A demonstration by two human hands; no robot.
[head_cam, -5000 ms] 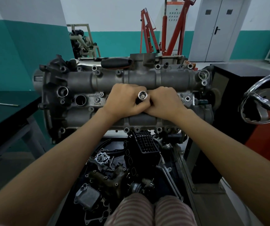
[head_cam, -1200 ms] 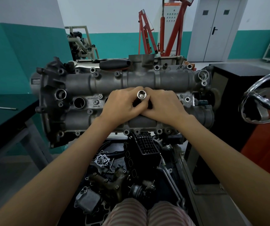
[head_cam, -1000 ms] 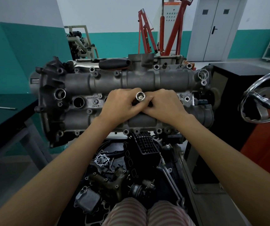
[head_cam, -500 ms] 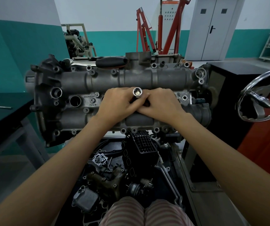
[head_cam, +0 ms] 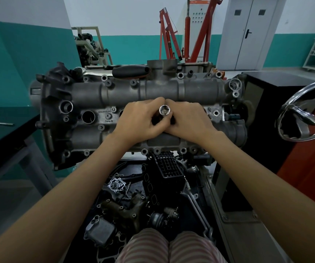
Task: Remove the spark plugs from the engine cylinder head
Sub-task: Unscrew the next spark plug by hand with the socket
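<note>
Nearest the camera, at 6 o'clock, striped trousers (head_cam: 169, 247) showed above a heap of loose engine parts (head_cam: 130, 204). Beyond it the cylinder head (head_cam: 88, 95) lay across the middle of the view. Over its centre the left hand (head_cam: 143, 123) and right hand (head_cam: 189, 121) met, their fingers curled together round a shiny socket (head_cam: 164, 111) whose open end faced the camera; the spark plugs themselves were hidden. At 9 o'clock of the hands an open plug hole (head_cam: 88, 117) showed. At 12 o'clock a black tool handle (head_cam: 131, 70) lay on the head's far edge. At 3 o'clock stood a chrome wheel (head_cam: 304, 112). Farther off stood a red hoist (head_cam: 187, 31) and grey doors (head_cam: 247, 33).
</note>
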